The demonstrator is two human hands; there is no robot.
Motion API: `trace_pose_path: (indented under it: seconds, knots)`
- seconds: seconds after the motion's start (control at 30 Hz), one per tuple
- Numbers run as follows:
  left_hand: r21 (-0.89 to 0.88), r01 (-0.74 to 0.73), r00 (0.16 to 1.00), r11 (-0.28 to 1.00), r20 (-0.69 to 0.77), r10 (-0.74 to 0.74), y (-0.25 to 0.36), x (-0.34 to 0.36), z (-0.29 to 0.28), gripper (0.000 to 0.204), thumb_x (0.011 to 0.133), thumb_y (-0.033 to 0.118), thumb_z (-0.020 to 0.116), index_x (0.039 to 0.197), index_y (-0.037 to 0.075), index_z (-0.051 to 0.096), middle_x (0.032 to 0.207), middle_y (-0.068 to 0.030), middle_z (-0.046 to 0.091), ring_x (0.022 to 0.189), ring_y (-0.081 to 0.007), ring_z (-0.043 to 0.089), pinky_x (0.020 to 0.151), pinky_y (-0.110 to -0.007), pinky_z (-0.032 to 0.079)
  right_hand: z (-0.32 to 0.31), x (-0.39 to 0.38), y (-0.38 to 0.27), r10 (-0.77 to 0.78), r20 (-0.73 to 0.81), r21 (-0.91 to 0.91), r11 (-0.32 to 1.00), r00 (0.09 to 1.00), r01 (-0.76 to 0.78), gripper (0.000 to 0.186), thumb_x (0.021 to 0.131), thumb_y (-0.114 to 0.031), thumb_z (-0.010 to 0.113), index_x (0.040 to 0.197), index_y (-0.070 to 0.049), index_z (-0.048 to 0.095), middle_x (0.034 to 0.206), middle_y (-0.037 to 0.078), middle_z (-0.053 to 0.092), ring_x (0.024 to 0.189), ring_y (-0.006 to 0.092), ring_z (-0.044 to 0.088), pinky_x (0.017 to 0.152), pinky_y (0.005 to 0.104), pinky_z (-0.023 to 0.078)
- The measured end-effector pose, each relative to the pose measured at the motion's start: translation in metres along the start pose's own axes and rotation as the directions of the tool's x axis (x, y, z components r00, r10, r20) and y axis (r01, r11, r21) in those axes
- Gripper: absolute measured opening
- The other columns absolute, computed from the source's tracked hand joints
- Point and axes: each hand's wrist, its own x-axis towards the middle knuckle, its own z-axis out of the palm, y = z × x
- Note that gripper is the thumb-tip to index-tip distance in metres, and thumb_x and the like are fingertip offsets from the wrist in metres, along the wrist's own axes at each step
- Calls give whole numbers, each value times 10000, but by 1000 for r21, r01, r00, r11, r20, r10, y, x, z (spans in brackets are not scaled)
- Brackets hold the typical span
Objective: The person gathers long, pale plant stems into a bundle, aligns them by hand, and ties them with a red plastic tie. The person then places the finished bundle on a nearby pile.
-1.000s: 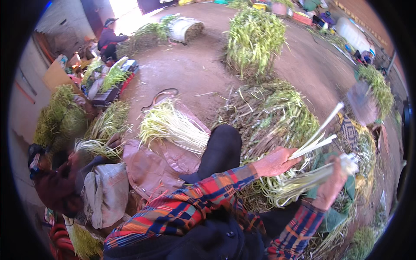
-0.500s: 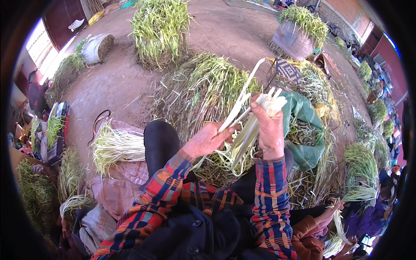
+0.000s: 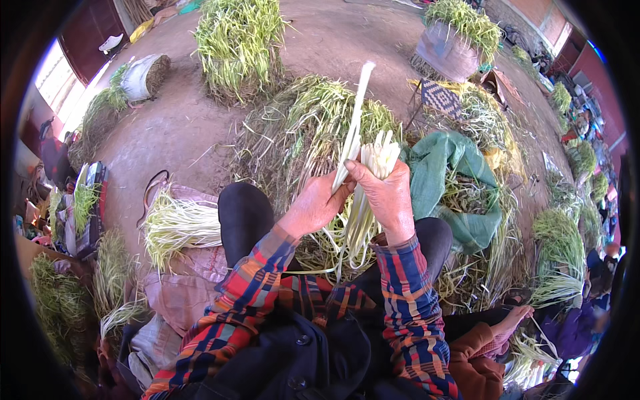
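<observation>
In front of me, over my lap, my right hand [image 3: 385, 199] grips a bundle of pale stalks [image 3: 381, 155]. Their whitish ends point up past my fingers and the limp green parts hang below. My left hand [image 3: 316, 205] pinches a few longer pale stalks [image 3: 355, 120] that stand almost upright, close beside the bundle. The two hands meet near the right thumb, and the exact contact between them is partly hidden. Beneath the hands, loose stalks and peelings [image 3: 313, 252] lie between my knees.
Beyond my knees lies a big heap of stalks [image 3: 303, 127]. To the left, a sorted bunch [image 3: 180, 223] rests on pinkish sacking [image 3: 193, 267]. An open green sack [image 3: 433, 183] stands right of my hands. A co-worker's hand [image 3: 513, 319] shows at lower right, near more stalks.
My right hand with its bundle has shifted left, closer to my left hand. The longer stalks in my left hand have swung more upright. The co-worker's hand has also shifted.
</observation>
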Motion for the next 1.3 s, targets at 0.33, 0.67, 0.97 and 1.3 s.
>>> trace_pose_path:
  seconds: [0.33, 0.67, 0.97, 1.3]
  knots:
    - [-116, -130, 986, 985, 92, 140, -15, -8, -3, 394, 1021, 198, 555, 1352, 3, 469, 835, -86, 656, 662, -199, 619, 647, -339, 508, -9, -5, 6, 60, -64, 181, 982, 996, -48, 165, 891, -112, 736, 998, 5, 691, 868, 12, 705, 718, 69, 611, 628, 258, 503]
    - [-540, 149, 969, 828, 245, -14, -28, -13, -6, 441, 1060, 375, 487, 1243, -20, 554, 882, -54, 652, 587, -66, 479, 536, -221, 403, -29, -6, 18, 175, -51, 196, 967, 983, -162, 293, 859, -137, 775, 1105, -20, 667, 949, 36, 713, 838, 123, 662, 777, 290, 533]
    - [-262, 37, 981, 964, 195, 15, -35, -7, -1, 381, 1072, 292, 468, 1198, -36, 617, 876, -36, 671, 795, -116, 622, 730, -288, 521, -36, 2, 1, 32, 25, 150, 988, 999, -35, 279, 869, -95, 737, 1137, -16, 724, 987, 24, 730, 837, 83, 620, 782, 266, 497]
    - [131, 129, 988, 983, -97, -117, -44, -1, 1, 338, 1046, 201, 479, 1282, -20, 575, 901, -91, 696, 765, -194, 675, 704, -359, 546, -39, 1, 19, 62, -115, 361, 932, 991, -17, 229, 880, -84, 728, 1082, -12, 648, 978, 63, 701, 858, 177, 677, 769, 323, 541]
